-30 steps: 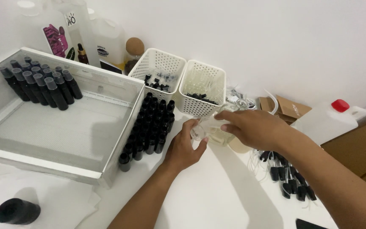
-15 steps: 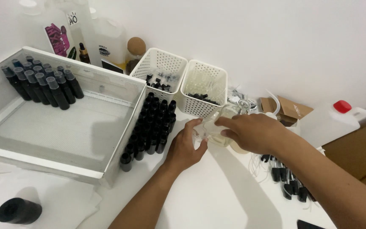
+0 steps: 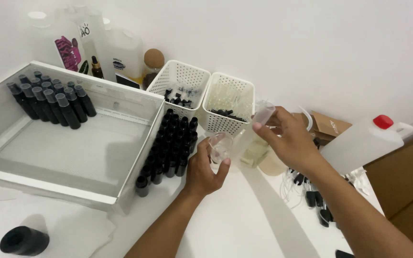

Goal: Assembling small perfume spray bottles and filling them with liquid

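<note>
While my left hand [image 3: 206,167] closes around a small clear cup [image 3: 220,147] near the black bottles [image 3: 170,143], my right hand [image 3: 288,136] pinches a tilted clear tube [image 3: 263,116] above it; pouring seems underway, needing steady alignment.

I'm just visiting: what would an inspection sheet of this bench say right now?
Surface: white table, paper sheet at its near left.
Job's things: left hand holds a clear cup; right hand holds a clear tube above it.
Clutter: white tray with capped black bottles; open black bottles beside it; two white baskets; jug with red cap; black roll.
Grippers: both hands closed on their items.
Cables: nothing seen.
Surroundings: white wall, jugs at the back.
</note>
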